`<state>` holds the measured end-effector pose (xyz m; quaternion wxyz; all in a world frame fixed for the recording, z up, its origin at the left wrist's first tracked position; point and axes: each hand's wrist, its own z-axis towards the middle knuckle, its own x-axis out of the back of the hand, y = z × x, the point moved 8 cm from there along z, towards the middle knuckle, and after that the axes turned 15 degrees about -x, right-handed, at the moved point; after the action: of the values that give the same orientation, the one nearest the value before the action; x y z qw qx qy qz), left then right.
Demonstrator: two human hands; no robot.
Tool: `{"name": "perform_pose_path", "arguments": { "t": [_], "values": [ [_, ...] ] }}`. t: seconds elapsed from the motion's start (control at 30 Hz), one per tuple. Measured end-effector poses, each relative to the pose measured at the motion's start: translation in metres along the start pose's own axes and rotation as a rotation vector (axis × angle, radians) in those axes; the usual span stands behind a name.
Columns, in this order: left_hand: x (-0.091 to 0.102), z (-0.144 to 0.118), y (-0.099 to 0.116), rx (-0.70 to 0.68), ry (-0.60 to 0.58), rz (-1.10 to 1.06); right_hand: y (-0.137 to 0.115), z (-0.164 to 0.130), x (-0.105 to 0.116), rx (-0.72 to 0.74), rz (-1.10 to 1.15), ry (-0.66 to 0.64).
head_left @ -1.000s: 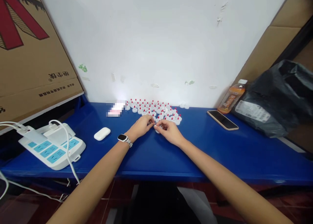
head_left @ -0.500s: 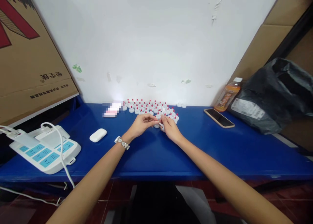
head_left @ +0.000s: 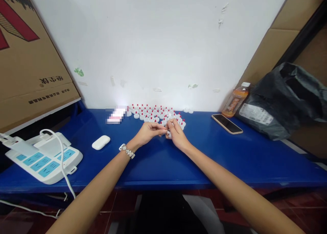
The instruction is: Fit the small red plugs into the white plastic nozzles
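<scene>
Both hands meet right at the near edge of the pile of little white caps with red tips (head_left: 155, 114). The left hand (head_left: 148, 132) has its fingers curled in and pinched toward the right one, and the right hand (head_left: 176, 133) is pinched too, with a small white piece (head_left: 168, 134) showing between them, though it's too tiny to say exactly how each finger sits on it. There's a watch (head_left: 126, 151) on the left wrist.

The pile sits on the blue table (head_left: 163, 159), up against the white wall (head_left: 158, 46). Left of the pile there's a white earbud case (head_left: 100, 142), and further left a white power strip (head_left: 42, 157) with chargers plugged in, plus a big cardboard box (head_left: 28, 63) leaning behind it. Right of the pile lies a phone (head_left: 227, 123), then an orange drink bottle (head_left: 235, 99) and a black plastic bag (head_left: 283, 101), well apart from the hands
</scene>
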<state>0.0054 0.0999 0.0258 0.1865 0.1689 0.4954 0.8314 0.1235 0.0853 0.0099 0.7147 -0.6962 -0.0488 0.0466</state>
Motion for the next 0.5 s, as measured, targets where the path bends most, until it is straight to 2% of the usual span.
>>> {"name": "perform_pose_path", "arguments": {
  "t": [0.23, 0.33, 0.4, 0.5],
  "values": [
    [-0.01, -0.004, 0.005, -0.01, -0.009, -0.037, -0.003, -0.004, -0.002, 0.071, 0.06, 0.025],
    [-0.013, -0.004, 0.005, -0.012, -0.01, -0.054, -0.002, -0.004, -0.005, 0.049, 0.044, 0.039],
    [-0.008, -0.001, 0.007, -0.021, 0.005, -0.041, -0.001, -0.004, -0.009, 0.023, -0.002, 0.029],
    [0.009, 0.004, 0.016, -0.048, 0.015, 0.036, -0.004, -0.003, -0.014, 0.034, -0.09, -0.015]
  ]
}}
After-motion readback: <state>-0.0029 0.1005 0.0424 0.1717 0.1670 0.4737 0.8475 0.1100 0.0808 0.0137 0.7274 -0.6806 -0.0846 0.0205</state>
